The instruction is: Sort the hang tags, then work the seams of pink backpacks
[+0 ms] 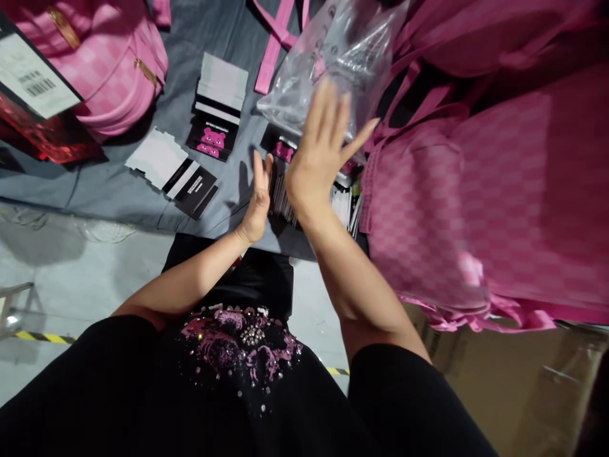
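My right hand (318, 149) is raised with its fingers spread, over a row of upright cards (281, 197) and part of a clear plastic bag (333, 60). At the left end of that row stands my left hand (257, 202), on edge with its fingers stretched; whether it touches the cards I cannot tell. Behind the hands lies a black card with a pink bear print (284, 150), partly covered. To the left are two piles of folded black and white cards, one with pink bears (213, 136), the other with white print (194, 188).
Pink checkered backpacks (419, 209) are heaped at the right, above a cardboard box (499, 381). Another pink backpack (118, 70) sits at the far left beside a barcode label (40, 82). Pink straps (276, 44) lie on the grey cloth (95, 178) covering the table.
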The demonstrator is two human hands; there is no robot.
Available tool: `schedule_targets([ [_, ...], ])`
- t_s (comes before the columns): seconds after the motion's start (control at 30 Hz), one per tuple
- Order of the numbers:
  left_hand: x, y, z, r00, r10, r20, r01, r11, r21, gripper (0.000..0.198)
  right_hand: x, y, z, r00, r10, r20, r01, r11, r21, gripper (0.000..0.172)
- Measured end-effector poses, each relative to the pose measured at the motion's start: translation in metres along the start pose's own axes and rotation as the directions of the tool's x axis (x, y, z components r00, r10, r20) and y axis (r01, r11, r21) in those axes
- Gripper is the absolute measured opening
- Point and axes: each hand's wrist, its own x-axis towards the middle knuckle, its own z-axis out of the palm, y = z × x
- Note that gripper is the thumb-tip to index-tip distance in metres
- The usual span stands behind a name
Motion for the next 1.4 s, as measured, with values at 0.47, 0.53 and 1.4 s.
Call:
schedule_targets([
  [0.47, 0.002, 0.003, -0.002, 0.999, -0.033, 0.006, 0.033, 0.996, 0.079, 0.088, -0.017, 0.022, 0.005, 0.999, 0.017, 0.028, -0.017, 1.0, 0.018, 0.066],
  [0.53, 0.002, 0.004, -0.002, 0.999, -0.034, 0.012, 0.033, 0.996, 0.086, 0.09, -0.016, 0.019, 0.009, 0.999, 0.043, 0.003, -0.043, 0.999, -0.004, 0.064],
  [1.4, -0.016, 0.029, 0.049, 0.947, -0.215, -0.239, 0.303, 0.846, 0.438, 0.079, -0.114, 0.086, 0.007, 0.953, 0.295, 0.073, -0.304, 0.914, 0.267, 0.071],
])
